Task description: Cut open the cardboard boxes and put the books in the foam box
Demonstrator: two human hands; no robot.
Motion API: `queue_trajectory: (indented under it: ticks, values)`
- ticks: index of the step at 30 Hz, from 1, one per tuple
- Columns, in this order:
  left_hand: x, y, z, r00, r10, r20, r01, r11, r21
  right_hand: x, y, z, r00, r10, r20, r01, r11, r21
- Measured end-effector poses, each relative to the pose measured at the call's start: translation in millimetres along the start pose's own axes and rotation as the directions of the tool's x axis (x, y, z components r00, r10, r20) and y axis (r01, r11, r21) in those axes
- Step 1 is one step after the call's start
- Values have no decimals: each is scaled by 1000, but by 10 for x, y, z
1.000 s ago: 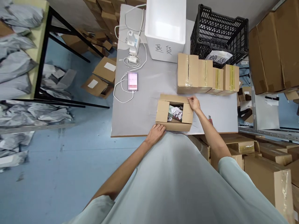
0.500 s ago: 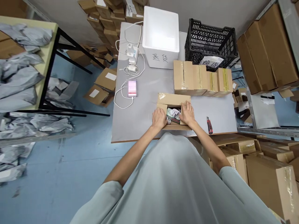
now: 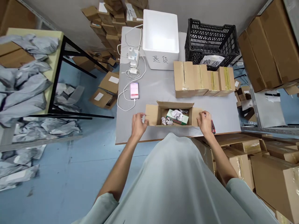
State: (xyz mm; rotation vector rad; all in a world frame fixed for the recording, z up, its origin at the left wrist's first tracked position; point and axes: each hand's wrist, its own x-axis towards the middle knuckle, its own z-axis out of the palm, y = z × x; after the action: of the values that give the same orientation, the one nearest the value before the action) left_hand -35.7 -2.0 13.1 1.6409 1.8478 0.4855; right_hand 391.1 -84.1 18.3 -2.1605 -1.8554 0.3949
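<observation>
An open cardboard box (image 3: 175, 104) stands at the table's front edge, its side flaps folded outward. Inside lie a green-and-white carton (image 3: 184, 119) and crumpled paper (image 3: 166, 121), with more paper on top of the carton. My left hand (image 3: 138, 126) is at the outer edge of the left flap (image 3: 152, 115), fingers curved and a gap between thumb and forefinger. At the right flap (image 3: 196, 116), my right hand (image 3: 205, 123) has its thumb and loosely bent fingers by the edge. A red-and-black utility knife (image 3: 213, 127) lies partly hidden behind that hand.
Taped boxes (image 3: 202, 79) stand in a row behind the open one. Farther back are a white foam box (image 3: 161, 59) and a black crate (image 3: 211, 40). A phone (image 3: 134, 91) with a charging cable lies left. Cartons (image 3: 273, 174) fill the right side; grey parcels (image 3: 25, 84) cover the left table.
Both hands have moved apart, and the side flaps have swung outward. The box opening is wider, showing more of the carton and paper. My right hand now partly covers the knife.
</observation>
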Motion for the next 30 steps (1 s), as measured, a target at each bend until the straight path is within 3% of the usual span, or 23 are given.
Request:
queue_trajectory:
  ticks: [2,3,5,7,9,12,18,25,30]
  values:
    - [100,138,-24,959,264,107,-276,953,127,153,-97,-15,964,-177,198,184,983,-14]
    - [167,219,-23,914,343,215,-380,911,161,244,-146,-25,907,-266,326,285,959,-10]
    - [313,382,25,829,374,416,-487,849,205,423,-242,-39,773,-359,523,426,905,-8]
    - [424,528,146,796,303,525,-501,815,290,556,-334,-32,714,-360,600,488,871,-58]
    - [473,646,325,788,235,570,-495,792,359,620,-431,13,729,-318,607,497,855,-149]
    - [476,767,623,755,238,611,-527,775,350,610,-591,160,757,-224,613,473,836,-278]
    - [571,768,1012,691,267,672,-536,813,227,560,-795,534,725,-72,685,431,823,-370]
    - [582,563,1132,728,241,642,-433,888,157,595,-871,613,740,-7,673,347,861,-372]
    - [617,586,1069,734,79,674,-264,948,176,518,-1013,411,773,-13,634,291,895,-337]
